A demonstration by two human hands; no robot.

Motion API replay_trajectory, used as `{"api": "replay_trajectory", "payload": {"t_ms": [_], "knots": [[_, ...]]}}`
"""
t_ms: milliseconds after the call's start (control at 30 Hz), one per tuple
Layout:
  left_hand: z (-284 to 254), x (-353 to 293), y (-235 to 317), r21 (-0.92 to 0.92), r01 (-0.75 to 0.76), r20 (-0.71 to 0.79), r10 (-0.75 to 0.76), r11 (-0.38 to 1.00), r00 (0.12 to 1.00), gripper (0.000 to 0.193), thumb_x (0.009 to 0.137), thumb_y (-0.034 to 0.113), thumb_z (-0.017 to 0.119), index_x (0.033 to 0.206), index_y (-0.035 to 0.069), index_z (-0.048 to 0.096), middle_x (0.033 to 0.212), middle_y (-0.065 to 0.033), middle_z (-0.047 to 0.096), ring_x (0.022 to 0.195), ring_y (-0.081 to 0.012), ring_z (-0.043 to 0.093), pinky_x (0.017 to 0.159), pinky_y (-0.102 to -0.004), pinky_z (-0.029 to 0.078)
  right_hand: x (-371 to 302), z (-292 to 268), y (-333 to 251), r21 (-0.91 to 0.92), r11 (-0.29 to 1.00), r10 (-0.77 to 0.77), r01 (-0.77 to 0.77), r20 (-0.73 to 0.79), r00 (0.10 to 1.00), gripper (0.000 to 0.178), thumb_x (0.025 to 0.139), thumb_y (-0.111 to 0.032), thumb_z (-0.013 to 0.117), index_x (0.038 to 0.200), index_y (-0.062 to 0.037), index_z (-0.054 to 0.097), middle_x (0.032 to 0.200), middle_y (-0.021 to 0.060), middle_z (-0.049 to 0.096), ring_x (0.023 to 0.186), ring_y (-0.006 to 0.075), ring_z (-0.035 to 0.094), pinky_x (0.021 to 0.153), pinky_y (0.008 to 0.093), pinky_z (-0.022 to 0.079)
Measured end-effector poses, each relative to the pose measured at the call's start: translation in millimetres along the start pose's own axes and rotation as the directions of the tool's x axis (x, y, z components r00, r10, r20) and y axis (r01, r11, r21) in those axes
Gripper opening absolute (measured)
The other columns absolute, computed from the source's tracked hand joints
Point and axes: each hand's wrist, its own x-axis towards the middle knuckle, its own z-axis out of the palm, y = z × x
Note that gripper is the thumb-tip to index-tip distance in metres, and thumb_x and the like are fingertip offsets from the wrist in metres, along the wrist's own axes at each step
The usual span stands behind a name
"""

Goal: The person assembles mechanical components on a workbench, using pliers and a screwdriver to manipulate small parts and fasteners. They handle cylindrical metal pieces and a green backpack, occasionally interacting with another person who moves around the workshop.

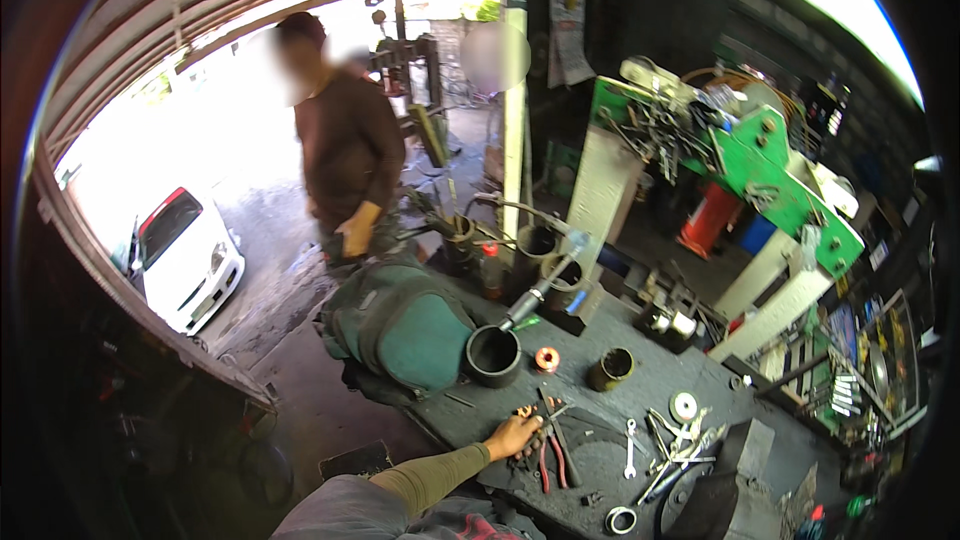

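1. A dark, grimy bench (pixel 640 380) fills the lower middle, running from the green bag to a cluttered right end.
2. A white car (pixel 185 255) stands outside on the left, past the open shed front.
3. A green stand (pixel 775 175) hung with tools rises behind the bench on the right.
4. Another person (pixel 345 155) in a dark top stands beyond the bench, well apart from the hands at work.
5. The green bag (pixel 405 330) sits on the bench's left end.
6. A black cup (pixel 493 355) stands just beside the bag, with a brass ring (pixel 611 368) and a small copper coil (pixel 546 359) to its right.
7. The left hand (pixel 512 434) reaches in from the lower edge in an olive sleeve; its fingers are spread, palm down, on the bench, touching small copper parts (pixel 527 411) and the pliers.
8. The pliers (pixel 553 450), red-handled, lie just right of that hand, near the bench's front edge.
9. A wrench (pixel 630 446) and loose tools lie further right; a steel ring (pixel 620 519) lies at the front.
10. The right hand is out of view.
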Motion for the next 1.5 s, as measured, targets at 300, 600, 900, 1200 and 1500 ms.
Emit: {"api": "replay_trajectory", "payload": {"t_ms": [300,600,900,1200,1500], "knots": [[3,3,2,-0.090,0.018,0.029,-0.016,0.996,0.999,0.047,0.107,0.043,0.045,0.091,0.004,0.067,0.073,-0.0027,0.067,0.053,-0.0115,0.060,0.043,-0.0269,0.045,-2,-5,-2,-0.024,0.999,0.038,-0.038,-0.018,0.999,0.020,0.094,-0.017,0.072,0.087,0.0013,0.073,0.090,0.0167,0.070,0.084,0.0359,0.065,0.081,0.0460,0.053],[1,6,1,-0.126,0.034,0.070,-0.025,0.992,0.997,0.046,0.107,0.042,0.046,0.096,0.002,0.066,0.076,-0.0044,0.066,0.055,-0.0128,0.060,0.044,-0.0269,0.045,0,-3,-3,-0.040,0.999,0.007,-0.009,-0.040,0.999,0.023,0.095,-0.021,0.072,0.086,0.0001,0.073,0.088,0.0156,0.070,0.082,0.0352,0.065,0.079,0.0466,0.052],[0,5,1,-0.168,0.019,0.061,-0.009,0.986,0.998,0.045,0.106,0.042,0.047,0.094,0.003,0.066,0.076,-0.0046,0.066,0.054,-0.0134,0.061,0.042,-0.0279,0.045,-3,88,-116,0.754,0.609,0.048,-0.246,0.275,0.960,0.018,0.089,-0.014,0.068,0.094,0.0027,0.071,0.099,0.0188,0.066,0.093,0.0322,0.063,0.090,0.0419,0.048],[9,-4,8,-0.099,-0.126,-0.072,0.119,0.987,0.990,0.042,0.105,0.037,0.046,0.084,0.004,0.061,0.068,-0.0065,0.064,0.050,-0.0169,0.062,0.039,-0.0325,0.047,-12,238,-314,0.457,0.091,-0.349,-0.885,0.847,0.402,0.047,0.102,-0.027,0.064,0.132,0.0086,0.056,0.108,0.0129,0.064,0.093,0.0174,0.063,0.075,0.0327,0.057],[10,5,-5,0.093,-0.215,-0.202,0.230,0.972,0.952,0.038,0.106,0.032,0.045,0.086,0.003,0.061,0.062,-0.0076,0.061,0.047,-0.0198,0.063,0.037,-0.0350,0.050,21,295,-404,-0.052,-0.303,-0.396,-0.951,0.915,0.077,0.029,0.098,-0.028,0.066,0.109,-0.0025,0.055,0.093,0.0147,0.063,0.078,0.0276,0.067,0.062,0.0459,0.063]]}}
